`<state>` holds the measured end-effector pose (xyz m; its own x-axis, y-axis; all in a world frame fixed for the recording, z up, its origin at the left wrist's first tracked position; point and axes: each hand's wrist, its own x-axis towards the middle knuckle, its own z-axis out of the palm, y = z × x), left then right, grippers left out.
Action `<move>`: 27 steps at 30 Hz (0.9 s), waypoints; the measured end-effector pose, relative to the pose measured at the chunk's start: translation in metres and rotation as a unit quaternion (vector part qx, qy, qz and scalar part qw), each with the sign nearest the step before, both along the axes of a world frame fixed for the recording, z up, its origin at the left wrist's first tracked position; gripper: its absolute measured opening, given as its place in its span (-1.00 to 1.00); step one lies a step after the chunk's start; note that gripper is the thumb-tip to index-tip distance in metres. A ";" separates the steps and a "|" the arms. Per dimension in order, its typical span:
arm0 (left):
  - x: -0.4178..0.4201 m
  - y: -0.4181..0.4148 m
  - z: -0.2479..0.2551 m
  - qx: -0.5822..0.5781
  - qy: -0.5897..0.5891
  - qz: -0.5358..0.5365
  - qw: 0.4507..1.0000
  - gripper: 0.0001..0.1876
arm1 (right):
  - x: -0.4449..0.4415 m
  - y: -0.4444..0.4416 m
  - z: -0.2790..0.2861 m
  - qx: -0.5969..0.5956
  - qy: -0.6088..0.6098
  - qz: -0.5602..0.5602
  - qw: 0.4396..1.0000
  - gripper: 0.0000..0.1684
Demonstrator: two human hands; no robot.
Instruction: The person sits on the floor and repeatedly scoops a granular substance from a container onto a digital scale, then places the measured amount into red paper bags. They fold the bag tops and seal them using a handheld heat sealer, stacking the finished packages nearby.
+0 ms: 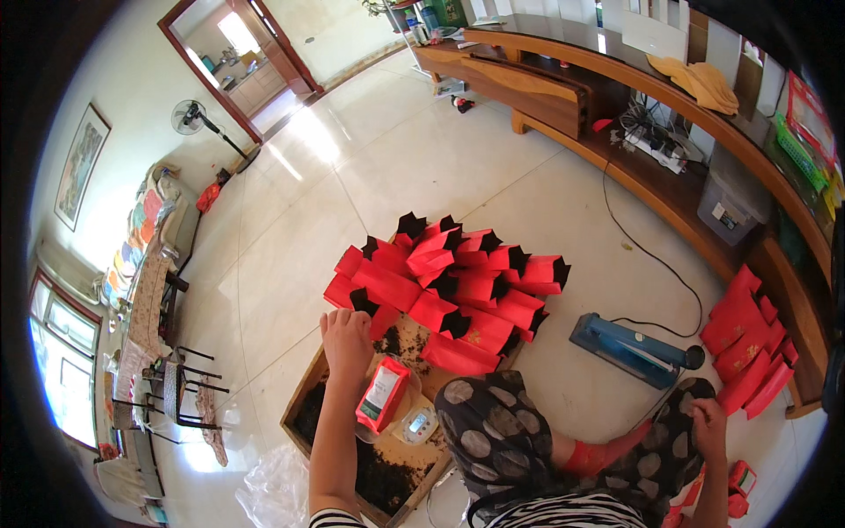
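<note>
My left hand (pixel 346 336) reaches over the wooden tray (pixel 302 391), beside the nearest of several upright red paper bags (pixel 485 288) with open black mouths. Its fingertips are hidden, so any grip on a bag cannot be made out. Below that hand, a filled red packet (pixel 383 395) with a pale label lies on the round pan of a small digital scale (pixel 418 424). Dark loose leaf-like material (pixel 389 485) is spread in the tray around the scale. On the right, my right hand (pixel 709 422) rests by my knee, fingers curled; nothing shows in it.
A blue impulse heat sealer (pixel 624 350) stands on the tiled floor, its cord running to the wooden TV cabinet (pixel 528 82). Flat red bags (pixel 749 346) lean at the right. Clear plastic film (pixel 274 488) lies left of the tray. A standing fan (pixel 211 125) is farther off.
</note>
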<state>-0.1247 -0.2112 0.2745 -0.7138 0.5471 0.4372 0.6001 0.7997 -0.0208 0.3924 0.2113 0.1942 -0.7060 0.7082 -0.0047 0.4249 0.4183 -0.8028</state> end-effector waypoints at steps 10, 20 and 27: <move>0.165 0.107 0.080 0.115 -0.027 -0.234 0.965 -0.85 | -0.157 -0.093 0.078 0.034 0.162 0.288 0.943 -0.47; 0.264 0.161 0.055 0.128 -0.105 -0.349 0.922 -0.89 | -0.132 -0.103 0.064 -0.085 0.297 0.227 0.924 -0.61; 0.280 0.164 0.053 0.105 -0.091 -0.367 0.920 -0.83 | -0.115 -0.112 0.066 -0.043 0.342 0.194 0.918 -0.75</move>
<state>0.1549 -0.0469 0.3275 -0.2581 0.8278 0.4981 0.9582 0.1534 0.2416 0.2774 0.0991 0.2600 -0.7635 0.4204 0.4902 -0.3589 0.3548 -0.8633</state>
